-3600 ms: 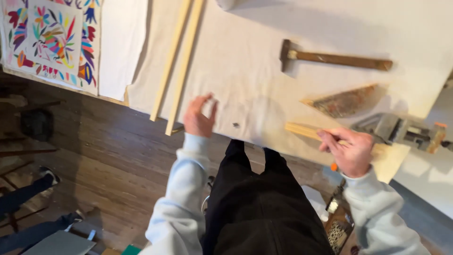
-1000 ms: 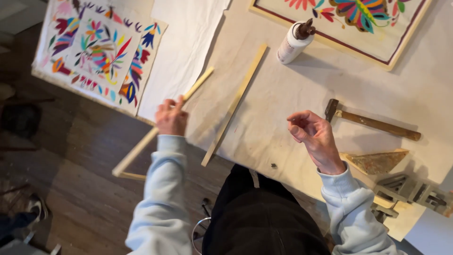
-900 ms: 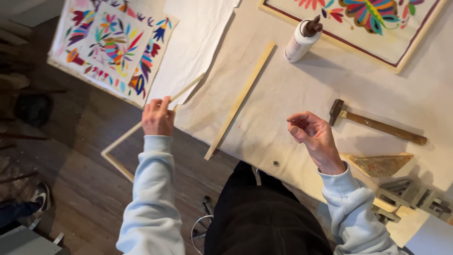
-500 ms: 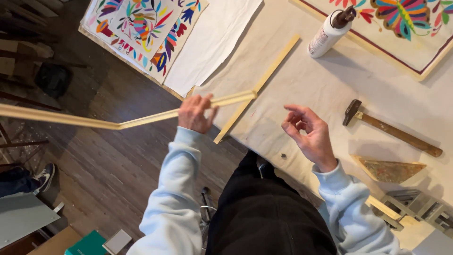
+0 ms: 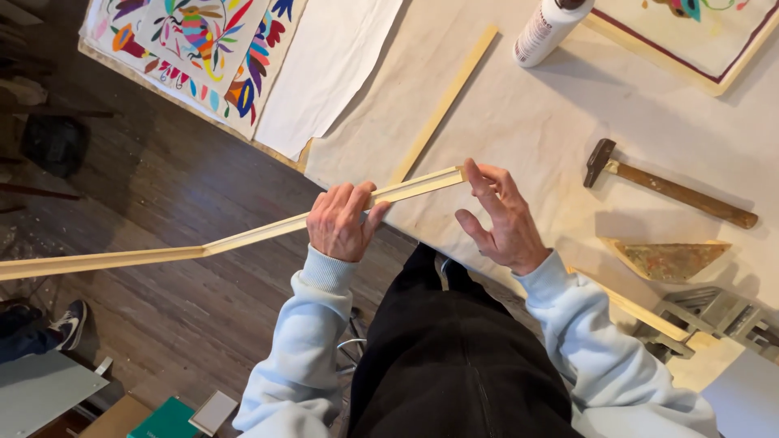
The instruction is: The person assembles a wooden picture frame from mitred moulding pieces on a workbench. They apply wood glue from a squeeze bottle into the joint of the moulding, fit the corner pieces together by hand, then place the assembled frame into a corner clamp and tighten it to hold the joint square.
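My left hand (image 5: 341,221) grips a long pale wooden strip (image 5: 243,237) near one end; the strip runs off to the left over the dark wooden floor, with a joint or bend partway along. My right hand (image 5: 497,217) is open, fingers spread, its fingertips touching the strip's right end at the table edge. A second wooden strip (image 5: 445,104) lies on the cloth-covered table (image 5: 519,130) just beyond my hands.
A hammer (image 5: 665,185) and a triangular wooden piece (image 5: 667,258) lie at right, with a grey metal tool (image 5: 714,312) nearer. A white bottle (image 5: 545,31) stands at the back. Colourful embroidered cloths (image 5: 195,40) and white fabric (image 5: 329,69) lie at upper left. A framed embroidery (image 5: 690,49) lies at upper right.
My left hand lifted the strip off the table and swung it out to the left. My right hand came over from the right and now touches its end.
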